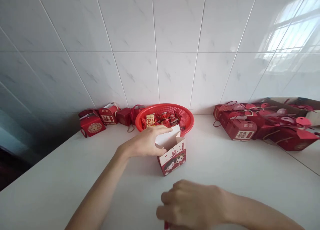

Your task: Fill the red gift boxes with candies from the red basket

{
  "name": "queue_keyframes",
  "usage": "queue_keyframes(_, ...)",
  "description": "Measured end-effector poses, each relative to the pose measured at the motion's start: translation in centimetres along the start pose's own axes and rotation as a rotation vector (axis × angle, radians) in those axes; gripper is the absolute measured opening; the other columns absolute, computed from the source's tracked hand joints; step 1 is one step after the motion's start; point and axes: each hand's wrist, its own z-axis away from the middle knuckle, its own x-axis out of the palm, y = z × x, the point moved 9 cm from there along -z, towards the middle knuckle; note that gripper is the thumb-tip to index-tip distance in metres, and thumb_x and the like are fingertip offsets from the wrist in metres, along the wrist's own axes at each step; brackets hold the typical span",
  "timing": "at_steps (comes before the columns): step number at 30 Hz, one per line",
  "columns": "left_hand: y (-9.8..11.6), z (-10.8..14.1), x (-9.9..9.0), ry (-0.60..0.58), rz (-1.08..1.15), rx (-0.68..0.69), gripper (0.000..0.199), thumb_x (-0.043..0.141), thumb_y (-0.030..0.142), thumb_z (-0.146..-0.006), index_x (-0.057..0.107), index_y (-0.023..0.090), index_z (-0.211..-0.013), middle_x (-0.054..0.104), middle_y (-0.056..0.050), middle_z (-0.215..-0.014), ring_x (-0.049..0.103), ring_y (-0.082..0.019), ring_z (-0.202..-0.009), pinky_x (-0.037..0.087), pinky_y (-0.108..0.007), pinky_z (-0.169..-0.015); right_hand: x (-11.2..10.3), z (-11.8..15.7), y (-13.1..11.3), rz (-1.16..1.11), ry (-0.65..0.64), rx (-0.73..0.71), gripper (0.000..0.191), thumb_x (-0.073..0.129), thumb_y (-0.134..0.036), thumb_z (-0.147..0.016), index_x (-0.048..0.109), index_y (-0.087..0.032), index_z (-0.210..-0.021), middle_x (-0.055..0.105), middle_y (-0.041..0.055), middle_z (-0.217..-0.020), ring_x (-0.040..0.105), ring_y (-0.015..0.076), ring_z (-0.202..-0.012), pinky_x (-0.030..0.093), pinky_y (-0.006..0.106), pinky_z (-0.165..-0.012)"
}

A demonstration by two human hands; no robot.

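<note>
A red and white cardboard candy box, printed with two cartoon figures, stands on the table with its top flaps open. My left hand grips its upper left side, thumb at the near rim and fingers toward the far flap. Nearer to me, my right hand is closed above the table, apart from the box. A small bit of red shows under its fingers; the rest of what it holds is hidden. Just behind the box is a red plastic basket with wrapped candies in it.
Several red gift boxes stand at the back left. A larger cluster of red boxes with cord handles fills the back right, beside an open carton. A tiled wall bounds the white table behind.
</note>
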Motion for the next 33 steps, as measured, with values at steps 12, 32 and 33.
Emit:
queue_keyframes(12,0.3,0.0,0.3,-0.023,0.083,-0.025,0.049,0.061,0.014,-0.067,0.067,0.028,-0.114,0.069,0.000,-0.105,0.067,-0.018,-0.081,0.049,-0.024,-0.062,-12.2,4.2,11.1,-0.183,0.898,0.420,0.008,0.063,-0.030,-0.092,0.059,-0.023,-0.094,0.070,0.0043,-0.093,0.065,0.0191,-0.083,0.051,0.033,-0.074)
queue_keyframes(32,-2.3,-1.4,-0.1,0.050,0.143,0.064,0.048,0.050,0.039,-0.098,0.050,0.031,-0.145,0.066,-0.004,-0.134,0.059,-0.024,-0.127,0.047,-0.040,-0.107,-7.0,4.8,18.2,-0.404,0.429,0.577,0.031,0.065,-0.029,-0.088,0.065,-0.024,-0.119,0.072,0.0058,-0.105,0.065,0.0202,-0.089,0.050,0.033,-0.077)
queue_keyframes(33,-2.5,-1.3,-0.2,0.044,0.131,0.045,0.053,0.054,0.042,-0.096,0.047,0.032,-0.147,0.067,-0.003,-0.132,0.060,-0.025,-0.126,0.047,-0.040,-0.107,-7.0,4.7,18.3,-0.401,0.430,0.579,0.025,0.063,-0.026,-0.089,0.067,-0.023,-0.113,0.073,0.0048,-0.100,0.065,0.0194,-0.086,0.050,0.033,-0.076)
